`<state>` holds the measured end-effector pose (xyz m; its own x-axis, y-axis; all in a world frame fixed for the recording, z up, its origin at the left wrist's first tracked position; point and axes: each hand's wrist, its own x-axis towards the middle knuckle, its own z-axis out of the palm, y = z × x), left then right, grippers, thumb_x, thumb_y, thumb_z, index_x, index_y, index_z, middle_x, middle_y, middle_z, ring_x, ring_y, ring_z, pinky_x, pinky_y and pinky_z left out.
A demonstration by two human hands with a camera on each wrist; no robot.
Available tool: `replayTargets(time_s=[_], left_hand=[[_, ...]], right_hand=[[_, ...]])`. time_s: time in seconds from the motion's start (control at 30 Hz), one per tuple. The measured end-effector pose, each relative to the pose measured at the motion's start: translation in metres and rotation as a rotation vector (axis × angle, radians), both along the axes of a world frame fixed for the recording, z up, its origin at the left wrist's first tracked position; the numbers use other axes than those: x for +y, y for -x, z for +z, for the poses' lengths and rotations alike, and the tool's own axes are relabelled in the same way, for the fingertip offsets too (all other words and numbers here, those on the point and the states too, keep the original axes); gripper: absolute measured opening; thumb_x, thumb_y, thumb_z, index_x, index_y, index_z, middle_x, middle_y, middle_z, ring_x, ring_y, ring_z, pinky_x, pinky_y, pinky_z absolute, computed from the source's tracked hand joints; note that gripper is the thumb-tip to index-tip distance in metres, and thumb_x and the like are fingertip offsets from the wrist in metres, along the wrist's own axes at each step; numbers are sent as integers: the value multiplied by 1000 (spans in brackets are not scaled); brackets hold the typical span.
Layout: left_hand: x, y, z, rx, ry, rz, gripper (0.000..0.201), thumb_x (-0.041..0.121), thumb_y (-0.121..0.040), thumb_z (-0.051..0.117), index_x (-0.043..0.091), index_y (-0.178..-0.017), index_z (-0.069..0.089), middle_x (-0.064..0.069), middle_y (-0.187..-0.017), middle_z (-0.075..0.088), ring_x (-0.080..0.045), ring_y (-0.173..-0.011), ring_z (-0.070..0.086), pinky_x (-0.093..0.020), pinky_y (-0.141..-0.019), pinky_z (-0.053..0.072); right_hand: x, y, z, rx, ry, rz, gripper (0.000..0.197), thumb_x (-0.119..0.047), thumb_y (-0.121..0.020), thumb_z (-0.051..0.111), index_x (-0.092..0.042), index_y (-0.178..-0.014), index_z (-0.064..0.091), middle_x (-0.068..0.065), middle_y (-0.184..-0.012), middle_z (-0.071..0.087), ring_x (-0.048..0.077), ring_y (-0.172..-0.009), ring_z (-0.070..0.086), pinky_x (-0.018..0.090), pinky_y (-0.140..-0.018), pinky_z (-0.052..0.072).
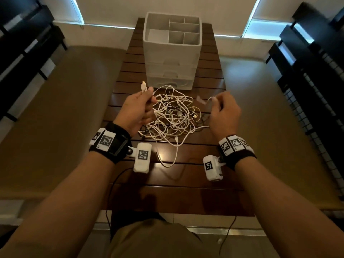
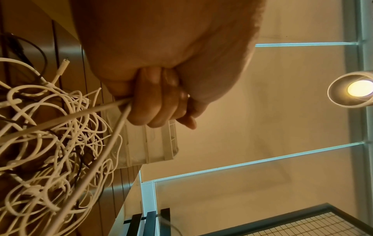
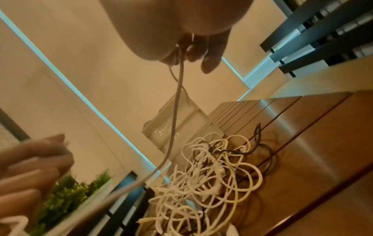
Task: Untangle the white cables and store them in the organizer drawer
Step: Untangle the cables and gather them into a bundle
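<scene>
Nearest the person, a single loop of white cable (image 1: 174, 155) trails off the pile toward the table's front edge, lying roughly along the near-far line of the slatted wooden table (image 1: 186, 194). Just beyond it, both hands are raised over the tangle of white cables (image 1: 173, 116), which sits between them on the table with a few dark leads mixed in. The left hand (image 1: 136, 112) is closed into a fist around cable; a plug end (image 1: 143, 86) sticks up and away out of the top of the fist, and the left wrist view shows two taut strands running from the curled fingers (image 2: 155, 103) down into the heap. The right hand (image 1: 224, 113) pinches a thinner strand near its own plug, which is blurred; from the right wrist view that strand hangs from the fingertips down to the pile. The stretch held between the hands therefore runs left to right across the table, with its middle still buried in the knot below, and both hands are about equally near the tangle. That is likely what the coming move turns on: drawing the ends apart and upward. Farthest away, directly behind the tangle, stands the white organizer (image 1: 172, 53), its drawer fronts facing the person and apparently closed, its divided top tray open.
</scene>
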<state>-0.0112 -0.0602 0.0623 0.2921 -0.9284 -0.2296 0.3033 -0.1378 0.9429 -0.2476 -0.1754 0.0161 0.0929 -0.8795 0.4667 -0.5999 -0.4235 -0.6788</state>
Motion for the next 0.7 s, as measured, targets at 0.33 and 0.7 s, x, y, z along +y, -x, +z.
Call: replayTargets(time_s=[0.33,0.7], left_hand=[[-1,2,7,192,97,27,58,54,-110,35,17,-70,53,2,-56,28,-10,-41,22,-22,-37,23],[-6,17,26,351,304,2,38,35,-111,46,15,-80,52,5,-59,27,-6,-44,23,-21,-40,26]], right_hand=[[19,-11,-11,999,-440,100,33,-42,-93,56,-21,-115,68,9,-117,67,32,-111,63,49,-100,42],[55,-73,23,188,-627,953,44,-30,-92,72,-25,-135,60,-7,-130,69,3,-121,63,29,-103,49]])
